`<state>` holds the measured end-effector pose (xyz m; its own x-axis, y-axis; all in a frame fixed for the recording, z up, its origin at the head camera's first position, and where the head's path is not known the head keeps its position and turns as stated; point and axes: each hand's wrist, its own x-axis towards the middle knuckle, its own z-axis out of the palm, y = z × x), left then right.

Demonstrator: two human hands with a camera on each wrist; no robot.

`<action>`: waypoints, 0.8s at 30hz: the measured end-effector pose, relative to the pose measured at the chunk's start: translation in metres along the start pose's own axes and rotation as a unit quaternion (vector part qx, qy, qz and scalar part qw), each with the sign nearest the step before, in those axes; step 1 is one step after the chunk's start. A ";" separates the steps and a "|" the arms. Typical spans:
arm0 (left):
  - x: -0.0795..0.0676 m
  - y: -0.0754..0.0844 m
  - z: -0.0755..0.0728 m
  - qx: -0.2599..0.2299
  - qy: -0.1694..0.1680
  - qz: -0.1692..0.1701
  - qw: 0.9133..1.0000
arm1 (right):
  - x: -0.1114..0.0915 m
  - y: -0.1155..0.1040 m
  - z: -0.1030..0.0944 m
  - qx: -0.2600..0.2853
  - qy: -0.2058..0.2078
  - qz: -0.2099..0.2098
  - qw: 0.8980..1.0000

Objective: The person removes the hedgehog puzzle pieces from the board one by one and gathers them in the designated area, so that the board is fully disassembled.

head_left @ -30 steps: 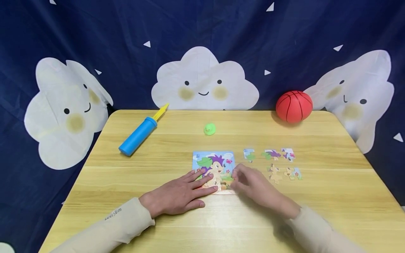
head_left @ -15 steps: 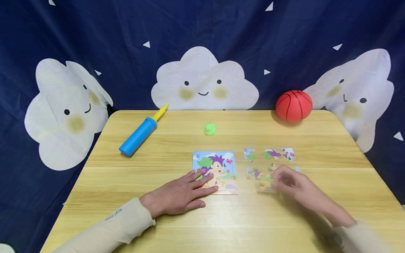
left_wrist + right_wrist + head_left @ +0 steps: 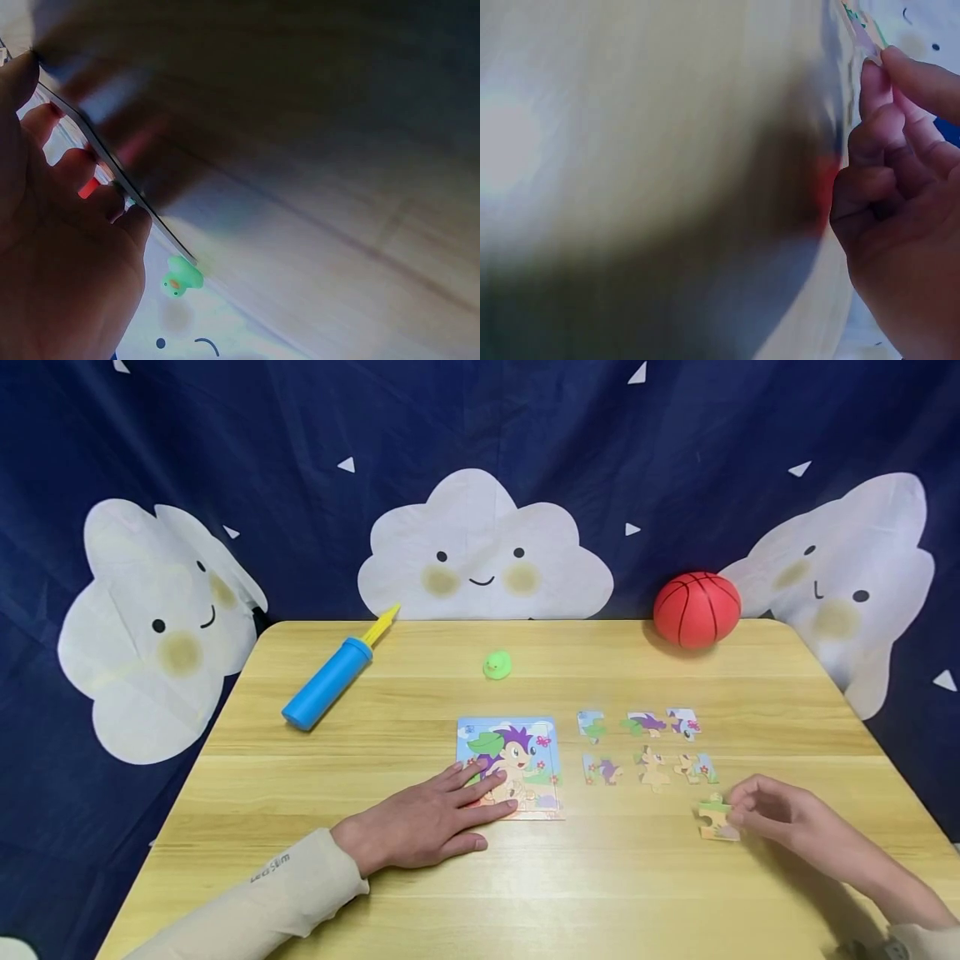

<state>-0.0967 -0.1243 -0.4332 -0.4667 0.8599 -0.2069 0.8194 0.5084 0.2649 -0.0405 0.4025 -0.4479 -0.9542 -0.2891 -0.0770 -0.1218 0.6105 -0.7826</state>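
My left hand (image 3: pixel 427 818) lies with straight, spread fingers on the lower left of a square puzzle board (image 3: pixel 556 777) printed with a purple-haired hedgehog. Its fingers cover part of the picture. To the right, my right hand (image 3: pixel 787 818) pinches a puzzle piece (image 3: pixel 717 821) in green and tan between thumb and fingertips. In the right wrist view the same puzzle piece (image 3: pixel 864 31) shows at the thumb tip. Several loose puzzle pieces (image 3: pixel 654 768) lie in two rows between the board and the right hand.
At the back left lies a blue hand pump (image 3: pixel 327 685) with a yellow nozzle. A small green rubber duck (image 3: pixel 497 666) sits behind the board. At the back right corner rests a red ball (image 3: pixel 697 610). Behind the wooden table (image 3: pixel 420 902) hangs a dark blue cloud-print curtain (image 3: pixel 480 418).
My right hand has moved from the board's right edge out to the right, past the loose pieces, and carries a puzzle piece. The left hand has stayed on the board.
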 end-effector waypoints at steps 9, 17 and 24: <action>0.000 0.000 0.000 -0.001 0.002 0.002 1.000 | -0.003 -0.002 0.006 -0.106 0.047 0.003 0.993; 0.000 0.000 0.000 -0.005 0.008 0.006 1.000 | -0.002 -0.006 0.008 -0.118 0.048 0.013 0.992; 0.000 0.000 0.000 -0.007 0.004 0.003 1.000 | -0.003 -0.003 0.008 -0.124 0.047 0.015 0.991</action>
<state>-0.0967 -0.1245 -0.4337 -0.4649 0.8630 -0.1980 0.8169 0.5043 0.2800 -0.0355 0.3952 -0.4499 -0.9781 -0.2058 -0.0303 -0.1462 0.7835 -0.6039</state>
